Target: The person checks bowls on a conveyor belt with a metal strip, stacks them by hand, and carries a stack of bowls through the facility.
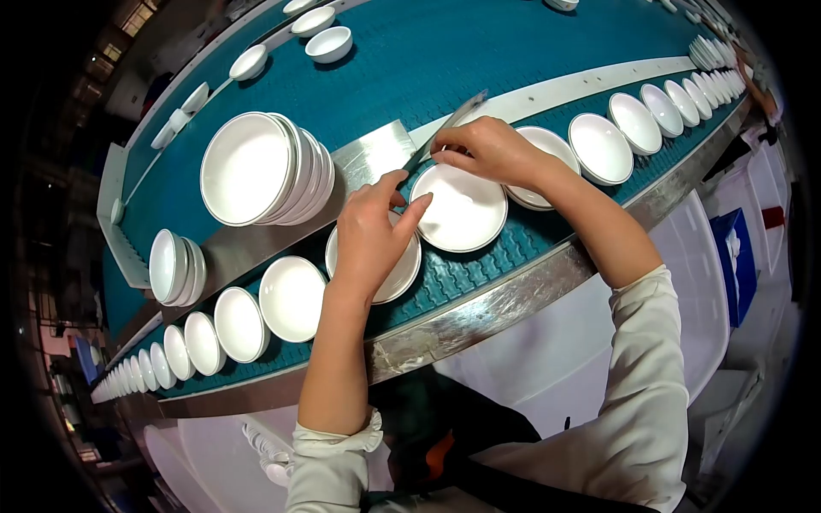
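Observation:
Over the near belt, my left hand (pixel 376 224) hovers with its fingers apart, between two white bowls. My right hand (pixel 481 147) is bent round the near end of a thin, flat, see-through strip (pixel 445 128) that slants up and away. The fingertips of my left hand are close to the strip's lower end. Just below my hands sits a white bowl (pixel 460 209), upright on the belt. Another bowl (pixel 398 267) is partly hidden behind my left hand, and one more (pixel 537 147) lies partly under my right wrist.
A tall nested stack of bowls (pixel 245 168) and a smaller stack (pixel 169 267) stand at the left by a metal plate (pixel 369 156). Single bowls line the near belt. More bowls (pixel 329 44) ride the wide teal belt (pixel 410 51). At the far right, another person's arm (pixel 754 85) reaches in.

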Motion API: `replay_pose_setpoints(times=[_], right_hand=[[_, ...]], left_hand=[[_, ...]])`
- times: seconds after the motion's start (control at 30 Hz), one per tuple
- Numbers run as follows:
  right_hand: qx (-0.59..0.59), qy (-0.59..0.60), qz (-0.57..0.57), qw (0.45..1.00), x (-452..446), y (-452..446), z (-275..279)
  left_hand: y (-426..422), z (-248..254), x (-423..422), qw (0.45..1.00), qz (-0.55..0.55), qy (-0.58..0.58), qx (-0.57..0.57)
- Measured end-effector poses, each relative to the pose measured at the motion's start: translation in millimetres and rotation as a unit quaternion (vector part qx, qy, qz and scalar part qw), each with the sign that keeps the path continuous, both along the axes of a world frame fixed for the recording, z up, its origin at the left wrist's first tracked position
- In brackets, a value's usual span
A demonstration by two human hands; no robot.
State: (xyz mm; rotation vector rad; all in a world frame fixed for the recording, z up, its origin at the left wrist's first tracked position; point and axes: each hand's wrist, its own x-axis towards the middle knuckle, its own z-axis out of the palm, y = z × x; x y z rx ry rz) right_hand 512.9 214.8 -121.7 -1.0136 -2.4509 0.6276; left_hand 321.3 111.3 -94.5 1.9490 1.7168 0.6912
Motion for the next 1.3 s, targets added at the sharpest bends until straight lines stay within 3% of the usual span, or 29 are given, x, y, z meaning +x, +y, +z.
replay_pose_setpoints(times=[0.1, 0.23, 0.4, 0.47, 0.6, 0.77, 0.8, 0.87, 1.0, 1.3], right_hand=[[0.012, 0.012, -0.002, 1.0, 1.0, -1.9, 2.1], [0.029, 0.03, -0.003, 0.999, 2.8, -1.3, 1.3], [0.015, 0.031, 0.016, 0.999, 0.3, -3.9, 2.8], [0.001, 0.018, 0.021, 1.0, -1.2, -4.5, 4.1], [-0.005, 0.032, 0.025, 0.999, -0.4, -4.0, 2.0], [0.009, 0.041, 0.012, 0.999, -1.8, -3.7, 1.8], [0.007, 0.027, 0.005, 1.0, -1.4, -3.9, 4.3], [0.006, 0.014, -0.002, 1.0, -0.7, -3.7, 5.7], [0.025, 0.021, 0.0, 0.999, 1.1, -2.7, 3.4], [0.012, 0.008, 0.004, 1.0, 0.7, -2.7, 1.3]], left_hand=[[2.9, -16.6, -3.1, 0.987, -0.054, 0.023, 0.148], [3.7, -19.9, -5.4, 0.983, -0.043, 0.02, 0.178], [5.2, -13.4, -13.6, 0.988, 0.056, 0.112, 0.088], [5.5, -14.5, -10.9, 0.963, 0.027, 0.107, 0.245], [1.4, -19.4, -1.9, 0.983, -0.06, 0.0, 0.171], [1.0, -6.3, -5.4, 0.994, -0.003, 0.088, -0.068], [1.5, -11.3, -8.2, 0.994, -0.004, 0.088, -0.068], [2.1, -23.0, -11.7, 0.989, -0.006, 0.109, 0.1], [4.5, -19.9, -6.0, 0.981, -0.055, 0.023, 0.185], [-1.2, -17.5, -2.9, 0.991, -0.075, 0.054, 0.097]])
